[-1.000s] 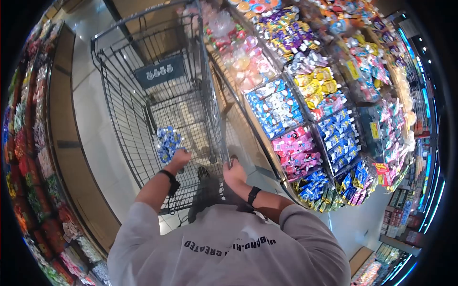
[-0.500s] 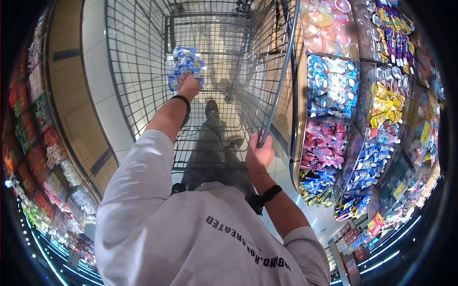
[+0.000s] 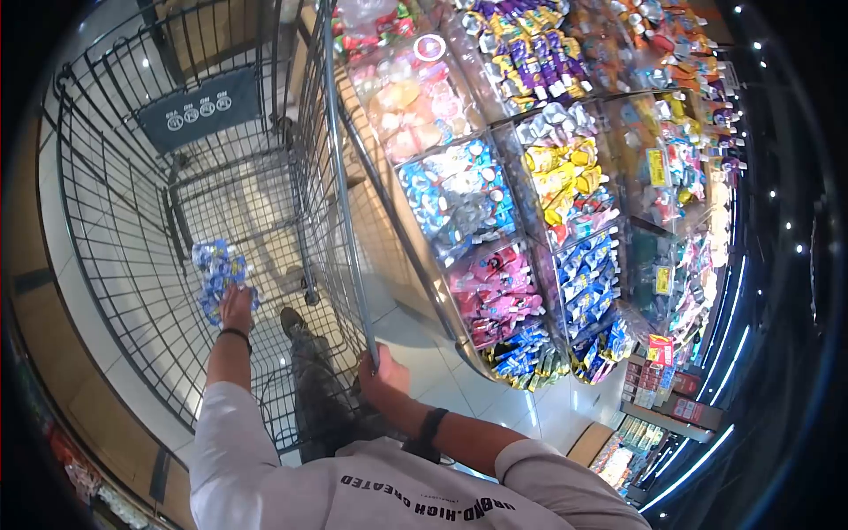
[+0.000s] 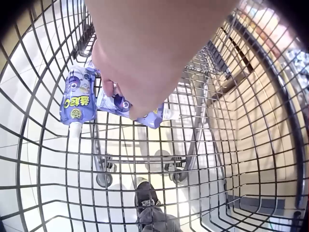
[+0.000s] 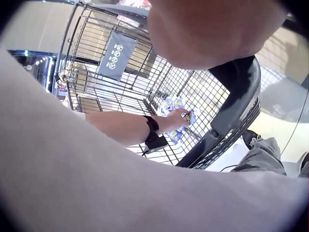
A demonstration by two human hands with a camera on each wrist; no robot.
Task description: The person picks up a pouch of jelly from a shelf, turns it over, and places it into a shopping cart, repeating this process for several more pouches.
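Note:
My left hand (image 3: 237, 306) reaches down into a wire shopping cart (image 3: 352, 256). It is at a cluster of blue spout pouches (image 3: 212, 261) lying on the cart's mesh floor, near its left side. In the left wrist view, curled fingers hold a blue-purple pouch (image 4: 117, 104), partly covered by the hand and forearm. Another pouch (image 4: 77, 99), with a white spout, lies just beside them. My right hand (image 3: 384, 378) grips the cart's near right corner, at the end of the rim; the right wrist view shows it over the black corner piece (image 5: 236, 96).
A slanted display of bagged sweets and pouches (image 3: 459, 199) runs close along the cart's right side. Wooden shelving (image 3: 53, 327) borders the left. A grey sign (image 3: 205, 108) hangs at the cart's far end. My shoe (image 4: 146, 193) shows below the mesh.
The head view has tilted down and swung back, moving the cart left in the picture. My left hand has gone lower among the pouches. The right hand keeps its grip on the cart.

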